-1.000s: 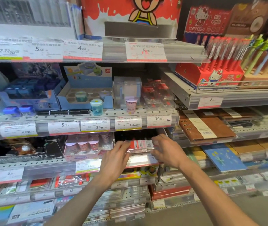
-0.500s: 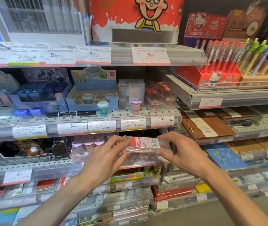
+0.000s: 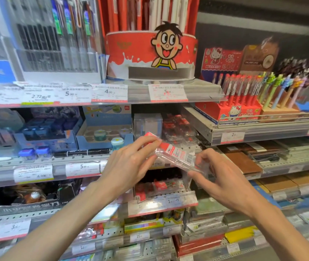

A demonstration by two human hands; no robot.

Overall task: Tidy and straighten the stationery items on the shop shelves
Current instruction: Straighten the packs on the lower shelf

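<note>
Metal shelving: tiered shop shelves (image 3: 112,164) with price tags along their front rails; taken as landmark.
Red drum display: round cartoon-boy display (image 3: 151,57) on the top shelf, above centre of the shelving.
Red pen box: cat-character pen box (image 3: 230,108) on the shelf to the right, pens upright.
Brown notebook: notebook (image 3: 242,162) lying flat on the right-hand shelf, one tier lower.
Left hand: left hand (image 3: 129,166) in front of the middle shelf, fingers curled, pinching the upper left end of the packet.
Right hand: right hand (image 3: 223,178) lower and to the right, fingertips pinching the packet's lower end.
Clear packet: packet (image 3: 176,155) with red-and-white barcode label, held off the shelf, tilted down to the right.
Black marker: marker (image 3: 82,152) lying along the middle shelf edge, left of the hands.
</note>
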